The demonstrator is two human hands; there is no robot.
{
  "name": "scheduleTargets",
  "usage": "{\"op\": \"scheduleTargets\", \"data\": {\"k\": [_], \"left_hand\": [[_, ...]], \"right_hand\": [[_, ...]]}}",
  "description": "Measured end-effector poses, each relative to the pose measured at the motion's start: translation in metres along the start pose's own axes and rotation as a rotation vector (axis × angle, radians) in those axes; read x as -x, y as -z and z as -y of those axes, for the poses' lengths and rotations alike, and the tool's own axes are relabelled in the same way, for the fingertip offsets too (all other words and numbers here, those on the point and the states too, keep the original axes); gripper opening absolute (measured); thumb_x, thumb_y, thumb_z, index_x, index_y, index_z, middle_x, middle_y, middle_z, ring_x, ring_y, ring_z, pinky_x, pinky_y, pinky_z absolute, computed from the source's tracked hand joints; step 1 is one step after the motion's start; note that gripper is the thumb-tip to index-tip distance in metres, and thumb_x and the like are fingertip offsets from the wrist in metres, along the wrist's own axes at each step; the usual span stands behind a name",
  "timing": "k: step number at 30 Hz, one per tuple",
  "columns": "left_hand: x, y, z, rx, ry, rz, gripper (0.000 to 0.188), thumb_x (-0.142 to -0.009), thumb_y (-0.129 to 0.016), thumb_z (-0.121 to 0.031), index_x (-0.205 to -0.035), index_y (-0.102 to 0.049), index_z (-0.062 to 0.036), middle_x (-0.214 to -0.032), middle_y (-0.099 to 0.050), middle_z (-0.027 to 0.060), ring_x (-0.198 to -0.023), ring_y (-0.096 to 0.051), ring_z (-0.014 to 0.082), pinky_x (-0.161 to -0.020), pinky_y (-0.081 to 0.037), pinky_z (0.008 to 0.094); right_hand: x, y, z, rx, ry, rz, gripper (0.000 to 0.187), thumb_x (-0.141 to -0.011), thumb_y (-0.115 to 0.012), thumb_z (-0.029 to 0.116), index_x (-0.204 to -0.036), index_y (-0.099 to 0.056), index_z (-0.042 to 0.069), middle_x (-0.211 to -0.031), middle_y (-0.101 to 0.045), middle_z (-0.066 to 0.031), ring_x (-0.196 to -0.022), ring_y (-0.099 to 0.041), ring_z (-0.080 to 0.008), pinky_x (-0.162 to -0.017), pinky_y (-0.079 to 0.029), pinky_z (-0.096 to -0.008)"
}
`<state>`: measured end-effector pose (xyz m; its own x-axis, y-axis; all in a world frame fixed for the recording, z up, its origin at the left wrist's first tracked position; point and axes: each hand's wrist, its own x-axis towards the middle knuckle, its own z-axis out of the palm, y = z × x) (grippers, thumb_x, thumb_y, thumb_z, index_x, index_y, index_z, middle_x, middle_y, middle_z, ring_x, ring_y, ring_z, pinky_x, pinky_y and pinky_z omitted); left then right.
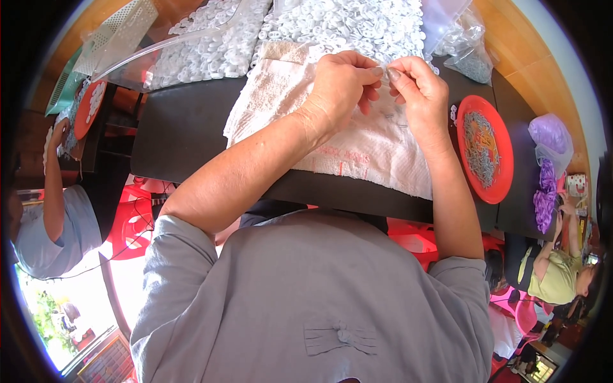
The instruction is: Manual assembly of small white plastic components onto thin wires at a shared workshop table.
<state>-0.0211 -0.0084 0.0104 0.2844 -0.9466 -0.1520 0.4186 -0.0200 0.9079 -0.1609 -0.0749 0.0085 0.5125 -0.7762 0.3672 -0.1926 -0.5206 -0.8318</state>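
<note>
- White towel (268,96) spread on the dark tabletop (182,124), beneath both hands. Red printing (348,155) runs along its near edge: one short line of characters, partly lost in the folds, with thin red strokes beside it.
- Left hand (338,83): thumb and forefinger pressed together at the tips, other fingers curled under. Held above the towel.
- Right hand (420,96): thumb against the bent forefinger, fingertips just beside those of the left hand. Any piece pinched between the two is too small and too covered to identify.
- White plastic pieces (345,25), small and ring-like, heaped just beyond the towel; a second heap (207,48) lies to the left, behind a clear curved rim (172,43). No lettering legible on either.
- Red oval dish (506,150) right of the right forearm, holding many thin grey metal pieces (483,171). Orange-yellow marking (488,143) shows among them; not readable.
- Two or so white pieces (453,113) on the tabletop, just left of the dish.
- Clear bag (471,54) of greyish contents, beyond the dish; no label made out.
- Purple bundle (550,135) at far right.
- Grey shirt (287,274) on the wearer: stitched knot-like motif (341,335), no words seen.
</note>
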Motion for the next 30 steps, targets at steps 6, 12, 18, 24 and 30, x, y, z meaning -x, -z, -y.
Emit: {"op": "scheduleTargets", "data": {"k": [6, 12, 18, 24, 30], "left_hand": [[0.001, -0.001, 0.003, 0.011, 0.001, -0.014, 0.008, -0.087, -0.061, -0.003, -0.086, -0.058, 0.0047, -0.069, -0.059, 0.0085, -0.054, -0.054, 0.0136, -0.040, -0.041, 0.0269], [0.001, -0.003, 0.009, 0.022, 0.016, -0.093, 0.006, -0.086, -0.058, 0.000, -0.084, -0.058, 0.0058, -0.067, -0.059, 0.0092, -0.050, -0.051, 0.0131, -0.038, -0.038, 0.0269], [0.004, -0.005, 0.008, -0.023, 0.028, -0.114, 0.009, -0.087, -0.059, -0.003, -0.086, -0.059, 0.0058, -0.069, -0.059, 0.0107, -0.050, -0.051, 0.0149, -0.042, -0.039, 0.0276], [0.004, -0.008, 0.007, 0.032, 0.062, -0.135, 0.009, -0.087, -0.059, -0.003, -0.085, -0.059, 0.0054, -0.070, -0.058, 0.0113, -0.051, -0.051, 0.0166, -0.044, -0.038, 0.0287], [0.000, -0.001, 0.005, 0.055, 0.024, -0.058, 0.008, -0.086, -0.061, -0.003, -0.086, -0.059, 0.0049, -0.073, -0.060, 0.0112, -0.057, -0.055, 0.0175, -0.046, -0.042, 0.0287]], "right_hand": [[0.004, -0.007, 0.000, -0.110, -0.080, -0.031, 0.008, -0.091, -0.060, 0.010, -0.091, -0.064, 0.003, -0.075, -0.061, 0.0015, -0.066, -0.057, -0.0061, -0.055, -0.042, -0.0197], [0.008, -0.016, 0.000, -0.218, -0.171, -0.070, 0.007, -0.091, -0.060, 0.009, -0.091, -0.065, 0.003, -0.076, -0.062, 0.0011, -0.065, -0.057, -0.0060, -0.054, -0.041, -0.0193], [0.007, -0.023, 0.004, -0.316, -0.196, -0.102, 0.005, -0.088, -0.063, 0.007, -0.087, -0.064, 0.002, -0.071, -0.062, 0.0004, -0.061, -0.057, -0.0061, -0.049, -0.041, -0.0198], [0.008, -0.021, 0.000, -0.379, -0.220, -0.093, 0.006, -0.088, -0.062, 0.007, -0.086, -0.064, 0.003, -0.071, -0.061, 0.0004, -0.061, -0.057, -0.0063, -0.051, -0.041, -0.0202], [0.001, -0.008, 0.004, -0.249, -0.194, -0.040, 0.010, -0.090, -0.060, 0.011, -0.089, -0.066, 0.002, -0.074, -0.063, 0.0010, -0.068, -0.057, -0.0058, -0.058, -0.042, -0.0196]]}}
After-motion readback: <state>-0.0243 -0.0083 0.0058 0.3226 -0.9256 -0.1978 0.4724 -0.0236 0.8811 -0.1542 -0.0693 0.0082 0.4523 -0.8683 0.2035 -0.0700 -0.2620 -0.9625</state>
